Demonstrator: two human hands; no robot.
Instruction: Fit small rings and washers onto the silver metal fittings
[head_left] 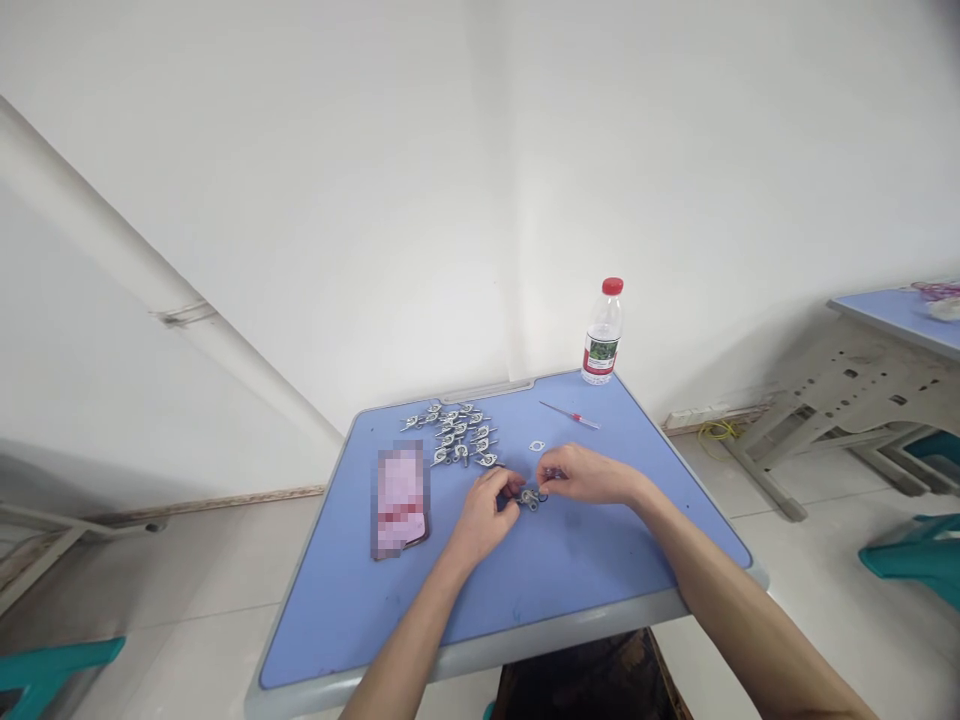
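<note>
Close to the middle of the blue table, my left hand (487, 508) is closed, thumb and fingers on the edge of a small silver metal fitting (530, 500). My right hand (576, 473) comes in from the other side with its fingers pinched at the fitting. A small dark loop (544, 498) shows just under those fingertips; what exactly they grip is too small to tell. Beyond my hands lies a thin pale gasket (537, 446) with an open centre. To the left, several similar metal fittings (454, 432) lie grouped together.
A pixelated pink phone-shaped object (401, 495) lies on the left of the blue table (600, 590). A thin screwdriver-like tool (574, 415) with a clear-and-red handle lies at the back right. Behind it stands a red-capped bottle (602, 335), close to the white wall (390, 200).
</note>
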